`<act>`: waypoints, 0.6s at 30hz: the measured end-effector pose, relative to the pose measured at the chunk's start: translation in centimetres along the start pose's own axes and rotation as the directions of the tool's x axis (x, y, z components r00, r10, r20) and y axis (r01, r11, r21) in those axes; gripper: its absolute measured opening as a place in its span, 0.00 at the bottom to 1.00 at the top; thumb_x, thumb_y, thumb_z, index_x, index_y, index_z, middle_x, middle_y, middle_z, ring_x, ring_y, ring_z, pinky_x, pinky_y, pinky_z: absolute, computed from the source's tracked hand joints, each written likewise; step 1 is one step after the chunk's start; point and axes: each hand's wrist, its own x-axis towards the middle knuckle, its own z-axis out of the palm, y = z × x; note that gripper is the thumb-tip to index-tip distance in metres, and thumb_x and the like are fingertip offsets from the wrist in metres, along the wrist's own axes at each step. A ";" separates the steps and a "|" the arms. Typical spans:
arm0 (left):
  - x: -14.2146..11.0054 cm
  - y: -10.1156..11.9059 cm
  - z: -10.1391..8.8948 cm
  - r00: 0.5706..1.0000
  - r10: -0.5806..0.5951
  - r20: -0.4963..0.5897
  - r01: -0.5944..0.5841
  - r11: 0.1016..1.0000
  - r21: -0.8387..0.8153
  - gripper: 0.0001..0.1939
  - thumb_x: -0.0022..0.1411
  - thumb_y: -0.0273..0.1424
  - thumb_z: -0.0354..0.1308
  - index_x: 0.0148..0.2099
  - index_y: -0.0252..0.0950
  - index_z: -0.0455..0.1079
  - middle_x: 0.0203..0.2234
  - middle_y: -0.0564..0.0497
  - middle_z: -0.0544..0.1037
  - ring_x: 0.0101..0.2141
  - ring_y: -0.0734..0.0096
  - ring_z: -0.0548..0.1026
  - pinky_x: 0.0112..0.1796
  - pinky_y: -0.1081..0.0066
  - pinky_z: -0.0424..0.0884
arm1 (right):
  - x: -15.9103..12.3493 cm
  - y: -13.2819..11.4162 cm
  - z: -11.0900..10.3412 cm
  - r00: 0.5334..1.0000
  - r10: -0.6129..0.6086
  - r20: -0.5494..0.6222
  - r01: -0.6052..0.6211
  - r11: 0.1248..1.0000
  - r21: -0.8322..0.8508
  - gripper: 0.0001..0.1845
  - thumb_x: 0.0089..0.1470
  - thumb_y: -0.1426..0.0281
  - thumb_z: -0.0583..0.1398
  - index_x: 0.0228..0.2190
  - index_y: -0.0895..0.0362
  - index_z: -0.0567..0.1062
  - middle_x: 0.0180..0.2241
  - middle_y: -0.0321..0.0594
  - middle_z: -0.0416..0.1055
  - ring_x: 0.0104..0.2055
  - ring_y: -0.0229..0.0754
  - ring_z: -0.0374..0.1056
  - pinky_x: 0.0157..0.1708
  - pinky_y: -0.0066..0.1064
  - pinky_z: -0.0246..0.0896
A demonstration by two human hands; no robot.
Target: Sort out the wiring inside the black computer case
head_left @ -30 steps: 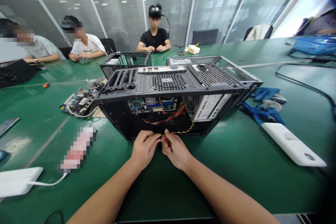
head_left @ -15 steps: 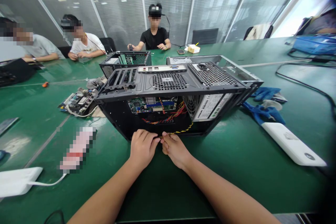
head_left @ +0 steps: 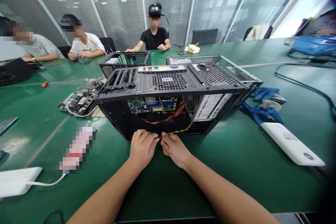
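Observation:
A black computer case (head_left: 126,92) stands in front of me with its side open and its rear panel facing up. Inside are a motherboard (head_left: 136,105), a power supply (head_left: 210,107) and a bundle of red and orange wires (head_left: 173,116). From the power supply a yellow-and-black cable (head_left: 181,131) runs out to my fingers at the case's near edge. My right hand (head_left: 175,148) pinches this cable between thumb and fingers. Close beside it, my left hand (head_left: 143,148) is also closed on the cable near its end; the end itself is hidden by the fingers.
A loose circuit board (head_left: 81,100) lies left of the case. Blue gloves (head_left: 271,112) and a white power bank (head_left: 291,143) are on the right. Another white power bank (head_left: 18,182) sits at left. Behind stands a second case (head_left: 131,58); several people sit around the green table (head_left: 252,182).
Both hands stay almost where they were, still gripping the cable. Across the table, a person's hand that held a small dark object has lowered behind the rear case.

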 end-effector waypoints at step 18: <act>-0.1 -0.3 0.3 1.000 0.009 -0.028 -0.012 0.993 -0.120 0.08 0.68 0.25 0.55 0.46 0.36 0.74 0.31 0.48 0.77 0.33 0.67 0.71 0.35 0.66 0.70 | 0.0 -0.1 -0.1 0.999 0.005 0.034 -0.004 1.000 -0.031 0.28 0.50 0.46 0.61 0.18 0.58 0.69 0.08 0.27 0.52 0.12 0.29 0.43 0.17 0.28 0.35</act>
